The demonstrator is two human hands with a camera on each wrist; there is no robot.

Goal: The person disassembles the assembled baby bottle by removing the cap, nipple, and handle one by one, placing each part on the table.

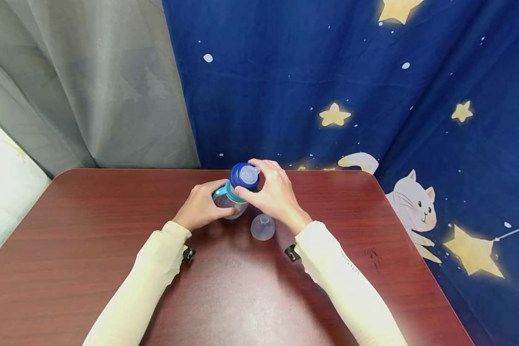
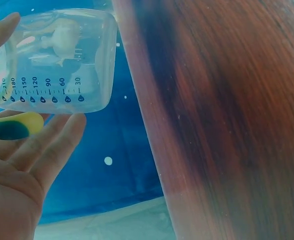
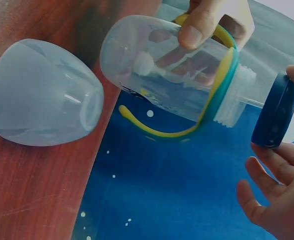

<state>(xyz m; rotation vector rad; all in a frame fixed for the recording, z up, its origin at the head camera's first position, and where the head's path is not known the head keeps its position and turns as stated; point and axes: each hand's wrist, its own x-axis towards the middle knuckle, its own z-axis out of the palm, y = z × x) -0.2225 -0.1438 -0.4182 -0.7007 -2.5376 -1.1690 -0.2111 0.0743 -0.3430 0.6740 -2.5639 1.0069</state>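
Note:
My left hand (image 1: 201, 205) grips a clear baby bottle (image 3: 137, 55) around its body, thumb on one side and fingers on the other. A teal-and-yellow handle ring (image 3: 218, 90) sits below the bottle's threaded neck. Measuring marks run along the bottle wall in the left wrist view. My right hand (image 1: 277, 192) pinches a dark blue collar (image 3: 274, 112) with a clear nipple (image 1: 249, 174) in it. The collar is apart from the neck, and a thin straw (image 3: 251, 102) spans the gap. A weighted straw end (image 3: 144, 64) lies inside the bottle.
On the brown table (image 1: 112, 250), a translucent dome cap (image 1: 263, 227) stands close to the bottle, between my forearms. Behind the table's far edge hang a grey curtain (image 1: 125, 86) and a blue star-patterned curtain (image 1: 277, 86).

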